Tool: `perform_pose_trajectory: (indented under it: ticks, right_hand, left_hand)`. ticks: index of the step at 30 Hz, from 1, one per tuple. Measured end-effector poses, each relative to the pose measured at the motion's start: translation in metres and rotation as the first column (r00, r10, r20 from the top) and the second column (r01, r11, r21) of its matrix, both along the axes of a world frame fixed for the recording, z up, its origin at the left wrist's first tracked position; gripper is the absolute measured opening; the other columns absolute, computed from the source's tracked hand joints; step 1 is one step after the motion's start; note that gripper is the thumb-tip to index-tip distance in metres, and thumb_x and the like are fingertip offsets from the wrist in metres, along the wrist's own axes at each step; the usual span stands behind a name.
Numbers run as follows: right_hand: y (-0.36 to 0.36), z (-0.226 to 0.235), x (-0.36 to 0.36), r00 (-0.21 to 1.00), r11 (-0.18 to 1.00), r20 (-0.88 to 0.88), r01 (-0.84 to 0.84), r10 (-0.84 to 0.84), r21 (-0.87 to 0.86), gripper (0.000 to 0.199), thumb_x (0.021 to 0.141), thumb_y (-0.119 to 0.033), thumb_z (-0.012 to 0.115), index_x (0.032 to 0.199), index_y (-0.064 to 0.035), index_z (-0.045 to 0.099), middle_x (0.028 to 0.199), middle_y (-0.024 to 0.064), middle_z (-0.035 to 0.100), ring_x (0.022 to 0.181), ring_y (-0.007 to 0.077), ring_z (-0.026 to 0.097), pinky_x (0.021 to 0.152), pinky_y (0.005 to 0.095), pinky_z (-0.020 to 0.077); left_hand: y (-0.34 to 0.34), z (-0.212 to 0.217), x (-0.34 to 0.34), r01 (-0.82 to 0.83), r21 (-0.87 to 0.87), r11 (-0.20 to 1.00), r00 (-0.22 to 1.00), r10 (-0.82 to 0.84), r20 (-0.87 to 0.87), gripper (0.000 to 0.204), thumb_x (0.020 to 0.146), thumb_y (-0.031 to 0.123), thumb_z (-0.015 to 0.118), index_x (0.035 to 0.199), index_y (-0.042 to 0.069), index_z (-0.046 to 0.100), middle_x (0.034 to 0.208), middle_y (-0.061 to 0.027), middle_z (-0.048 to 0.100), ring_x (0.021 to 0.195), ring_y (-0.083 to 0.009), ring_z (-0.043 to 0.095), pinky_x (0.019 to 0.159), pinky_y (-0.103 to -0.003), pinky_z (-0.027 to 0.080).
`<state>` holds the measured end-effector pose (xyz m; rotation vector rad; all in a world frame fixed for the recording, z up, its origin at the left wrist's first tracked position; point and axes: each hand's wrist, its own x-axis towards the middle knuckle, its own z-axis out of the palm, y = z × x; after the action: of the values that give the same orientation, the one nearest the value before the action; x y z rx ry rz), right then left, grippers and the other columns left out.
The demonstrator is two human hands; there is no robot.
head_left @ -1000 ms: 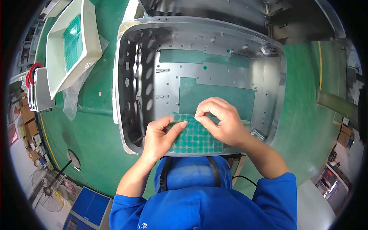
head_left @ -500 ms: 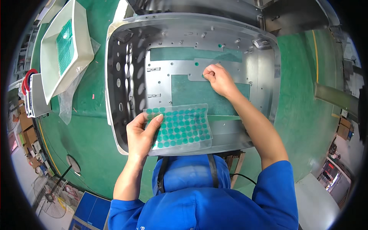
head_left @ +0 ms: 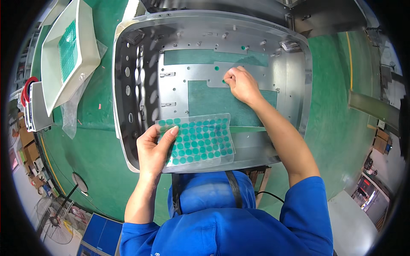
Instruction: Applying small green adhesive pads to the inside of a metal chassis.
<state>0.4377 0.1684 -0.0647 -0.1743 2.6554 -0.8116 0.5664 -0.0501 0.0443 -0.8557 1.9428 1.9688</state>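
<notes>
My left hand (head_left: 154, 149) pinches the upper left corner of a clear sheet (head_left: 232, 158) covered with rows of round green stickers (head_left: 194, 144), held over the near side of a metal housing (head_left: 294, 128). Inside the housing, my right hand (head_left: 242, 84) is closed, its thumb and bent fingers together at the panel. A single green sticker (head_left: 224, 81) shows at those fingertips, near a rectangular cutout; the fingers partly cover it. Two more green dots sit on the panel: one green dot (head_left: 217, 68) just above, another green dot (head_left: 243, 48) farther back.
A white bin (head_left: 89, 51) with a green dotted sheet (head_left: 68, 51) inside stands at the left on plastic film (head_left: 72, 113). Studs and clips rise from the housing floor. Dark metal parts (head_left: 329, 17) lie beyond it. A fan (head_left: 55, 219) stands lower left.
The view has shifted slightly. The green sticker by my right fingertips shows more fully now. My left hand keeps its pinch on the sheet.
</notes>
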Motion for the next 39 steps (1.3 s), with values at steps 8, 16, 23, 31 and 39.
perform_pose_trajectory:
  ticks: [8, 16, 23, 31, 39]
  right_hand:
    - [-0.001, 0.002, -0.002, 0.999, 1.0, 0.049, 0.001, -0.002, 0.015, 0.007, 0.076, -0.013, 0.055, 0.08, -0.0091, 0.059, 0.088, 0.0089, 0.054, 0.084, 0.0279, 0.054, 0.071, 0.0394, 0.0435]
    - [-0.002, -0.001, 0.001, 1.0, 0.999, 0.016, 0.009, -0.009, 0.031, 0.007, 0.075, -0.014, 0.057, 0.08, -0.0092, 0.059, 0.087, 0.0087, 0.055, 0.084, 0.0276, 0.054, 0.071, 0.0393, 0.0435]
    - [0.005, 0.0, -0.008, 0.994, 0.992, -0.038, 0.1, -0.103, -0.071, 0.015, 0.068, -0.014, 0.066, 0.078, -0.0094, 0.056, 0.078, 0.0061, 0.055, 0.074, 0.0237, 0.055, 0.064, 0.0355, 0.0436]
    - [-0.065, 0.181, 0.044, 0.867, 0.611, 0.065, -0.293, 0.494, -0.735, 0.014, 0.072, -0.005, 0.064, 0.085, -0.0013, 0.06, 0.082, 0.0042, 0.06, 0.072, 0.0106, 0.054, 0.065, 0.0231, 0.043]
    - [-0.075, 0.196, 0.089, 0.687, 0.605, 0.429, -0.019, 0.587, -0.796, 0.008, 0.074, -0.006, 0.063, 0.08, -0.0023, 0.062, 0.073, 0.0013, 0.06, 0.064, 0.0048, 0.052, 0.058, 0.0196, 0.0414]
  left_hand:
    - [0.001, 0.001, -0.001, 0.001, 0.009, 1.0, 1.0, -0.001, 0.008, 0.013, 0.078, 0.012, 0.064, 0.083, 0.0, 0.061, 0.068, 0.0013, 0.058, 0.059, -0.0017, 0.047, 0.051, -0.016, 0.035]
    - [0.0, -0.001, -0.001, 0.01, 0.018, 1.0, 1.0, -0.01, 0.014, 0.013, 0.078, 0.012, 0.064, 0.083, 0.0, 0.061, 0.067, 0.0022, 0.058, 0.055, -0.0007, 0.045, 0.047, -0.015, 0.033]
    - [0.0, 0.006, 0.001, -0.02, 0.034, 0.999, 0.999, 0.021, -0.036, 0.011, 0.078, 0.01, 0.064, 0.083, 0.001, 0.062, 0.066, 0.0034, 0.056, 0.054, -0.0003, 0.043, 0.046, -0.015, 0.032]
    - [-0.014, 0.083, 0.034, 0.071, 0.028, 0.997, 0.993, -0.068, -0.092, 0.009, 0.078, 0.01, 0.063, 0.082, 0.002, 0.062, 0.063, 0.0043, 0.055, 0.056, -0.0006, 0.044, 0.048, -0.016, 0.034]
    - [-0.003, 0.101, 0.085, 0.03, -0.219, 0.975, 0.96, -0.089, -0.264, 0.008, 0.075, 0.006, 0.065, 0.078, 0.0, 0.062, 0.053, -0.0023, 0.051, 0.047, -0.0048, 0.043, 0.042, -0.021, 0.032]
